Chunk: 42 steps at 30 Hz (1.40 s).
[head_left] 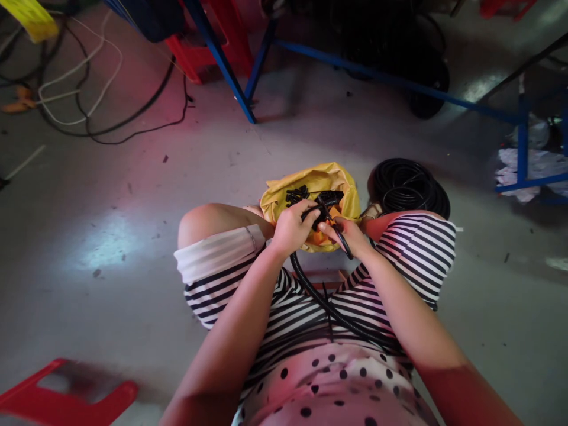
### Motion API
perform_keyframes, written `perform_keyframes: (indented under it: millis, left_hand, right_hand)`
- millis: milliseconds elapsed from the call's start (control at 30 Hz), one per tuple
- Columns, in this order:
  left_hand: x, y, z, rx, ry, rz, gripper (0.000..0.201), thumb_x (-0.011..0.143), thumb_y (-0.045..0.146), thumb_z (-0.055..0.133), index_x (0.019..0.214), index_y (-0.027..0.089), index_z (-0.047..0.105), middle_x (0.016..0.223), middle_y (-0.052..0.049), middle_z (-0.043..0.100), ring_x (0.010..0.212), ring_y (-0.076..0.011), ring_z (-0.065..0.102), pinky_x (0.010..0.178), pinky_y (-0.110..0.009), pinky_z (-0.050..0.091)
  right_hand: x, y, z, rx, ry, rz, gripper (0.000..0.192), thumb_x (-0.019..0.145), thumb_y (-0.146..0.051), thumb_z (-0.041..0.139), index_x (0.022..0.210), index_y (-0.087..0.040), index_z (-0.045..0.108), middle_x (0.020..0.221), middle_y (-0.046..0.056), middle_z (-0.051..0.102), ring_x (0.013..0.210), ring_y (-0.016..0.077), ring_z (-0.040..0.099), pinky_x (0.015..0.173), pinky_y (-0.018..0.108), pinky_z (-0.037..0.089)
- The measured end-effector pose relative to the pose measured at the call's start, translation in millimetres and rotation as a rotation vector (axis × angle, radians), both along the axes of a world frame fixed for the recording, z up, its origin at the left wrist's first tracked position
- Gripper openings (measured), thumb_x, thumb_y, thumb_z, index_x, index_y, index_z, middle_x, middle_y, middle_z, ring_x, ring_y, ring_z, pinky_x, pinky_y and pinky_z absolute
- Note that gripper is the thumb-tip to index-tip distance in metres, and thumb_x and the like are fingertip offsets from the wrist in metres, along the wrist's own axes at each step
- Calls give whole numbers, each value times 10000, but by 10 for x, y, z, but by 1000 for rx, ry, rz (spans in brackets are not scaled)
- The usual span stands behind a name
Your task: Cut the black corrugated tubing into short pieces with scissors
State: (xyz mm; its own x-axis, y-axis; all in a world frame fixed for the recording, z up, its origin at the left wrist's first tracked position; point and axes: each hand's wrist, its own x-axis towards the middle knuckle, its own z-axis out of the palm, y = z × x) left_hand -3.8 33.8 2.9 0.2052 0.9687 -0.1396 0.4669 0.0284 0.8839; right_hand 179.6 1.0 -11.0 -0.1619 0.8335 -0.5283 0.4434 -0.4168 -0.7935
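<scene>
Both hands, left hand (291,228) and right hand (347,232), clamped on one black ribbed hose (326,307), tip hidden, above one yellow bag (310,180).

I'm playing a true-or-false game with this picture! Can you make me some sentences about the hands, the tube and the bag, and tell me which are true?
1. Both hands, left hand and right hand, grip the black ribbed tube. True.
2. The bag is blue. False: it is yellow.
3. Small black pieces lie in the bag. True.
4. The coil of black tube sits on a table. False: it lies on the floor.
</scene>
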Motion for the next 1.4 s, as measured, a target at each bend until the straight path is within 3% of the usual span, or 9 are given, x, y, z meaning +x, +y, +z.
perform_keyframes:
  millis: [233,400,733,967,1400]
  left_hand:
    - [-10,-37,-32,35,72,-75,164,910,240,589,993,197,723,1005,-56,777,933,-221,714,833,-311,520]
    - [-30,-36,-75,38,78,-97,180,919,249,579,1019,199,720,1021,-60,775,955,-228,715,853,-326,522]
    - [-54,-39,-67,15,57,-25,189,917,270,577,1030,202,714,1011,-48,773,919,-215,705,814,-312,518]
    - [-63,-40,-74,-5,62,-9,190,912,279,581,1030,200,707,994,-45,767,881,-210,697,806,-315,509]
    - [-67,-56,-54,25,108,-208,194,925,242,539,1035,198,693,1026,-63,758,963,-228,705,857,-331,520]
  right_hand:
    - [17,13,-54,-8,9,34,491,793,-681,662,846,-208,542,715,-40,499,670,145,465,627,271,349]
    - [16,-3,-76,-15,-15,45,538,791,-724,631,882,-195,594,724,-12,567,694,164,518,625,272,380]
    - [-5,-34,-32,33,-88,31,524,819,-706,615,654,-225,487,549,-12,506,554,149,465,534,282,324]
    - [5,-38,-19,16,-124,35,550,801,-706,643,598,-230,455,532,-8,492,550,155,468,541,292,324]
    - [49,-2,-96,10,2,86,489,787,-653,686,937,-197,595,821,-6,590,767,166,537,683,264,413]
